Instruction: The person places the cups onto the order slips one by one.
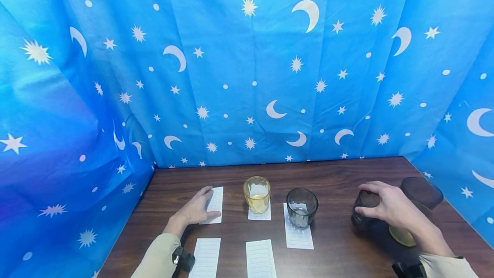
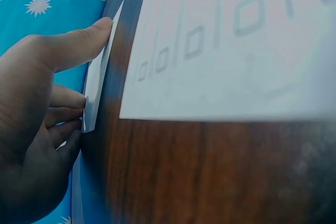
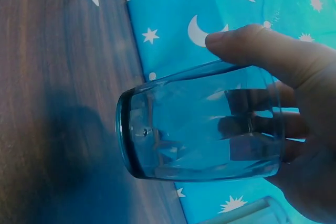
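At the right of the table, my right hand [image 1: 390, 204] grips a dark smoky glass [image 1: 364, 209] from above, thumb on one side and fingers on the other. In the right wrist view this glass [image 3: 199, 124] is upright, its thick base off the wood with a shadow on the tabletop. Over on the left, my left hand [image 1: 197, 207] rests on a white ruled paper slip [image 1: 217, 203], its thumb and fingers spread. Thumb tip and fingers touch that slip [image 2: 96, 93] in the left wrist view, where a nearer slip [image 2: 220, 72] shows printed squares.
An amber glass [image 1: 257, 194] and another dark glass [image 1: 302, 207] stand on paper slips mid-table. Two more slips [image 1: 206, 256] lie along the front. Beyond my right hand are another dark glass [image 1: 421, 192] and an amber one [image 1: 402, 236], partly hidden. A blue star-patterned curtain [image 1: 247, 76] encloses the table.
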A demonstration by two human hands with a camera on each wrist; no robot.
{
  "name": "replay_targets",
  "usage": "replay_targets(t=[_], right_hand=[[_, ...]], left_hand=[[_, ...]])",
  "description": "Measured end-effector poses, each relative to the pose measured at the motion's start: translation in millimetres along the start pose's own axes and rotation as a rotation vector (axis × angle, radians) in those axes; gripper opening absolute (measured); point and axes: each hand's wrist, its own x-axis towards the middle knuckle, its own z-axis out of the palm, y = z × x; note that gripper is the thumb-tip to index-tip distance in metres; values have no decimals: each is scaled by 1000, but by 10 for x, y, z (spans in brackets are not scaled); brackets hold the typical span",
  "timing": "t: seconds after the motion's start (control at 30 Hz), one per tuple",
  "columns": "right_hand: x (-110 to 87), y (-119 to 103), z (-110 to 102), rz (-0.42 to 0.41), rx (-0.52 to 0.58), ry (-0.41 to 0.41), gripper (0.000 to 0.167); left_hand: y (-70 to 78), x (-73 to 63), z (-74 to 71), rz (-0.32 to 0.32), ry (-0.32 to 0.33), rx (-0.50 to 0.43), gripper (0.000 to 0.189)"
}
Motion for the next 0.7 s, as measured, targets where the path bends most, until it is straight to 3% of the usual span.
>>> replay_targets(t=[0.23, 0.7], right_hand=[[54, -45, -52, -24, 16, 59, 61], [196, -204, -169, -64, 28, 78, 59]], left_hand=[[-11, -4, 14, 13, 4, -9, 90], [-29, 8, 21, 29, 12, -1, 91]])
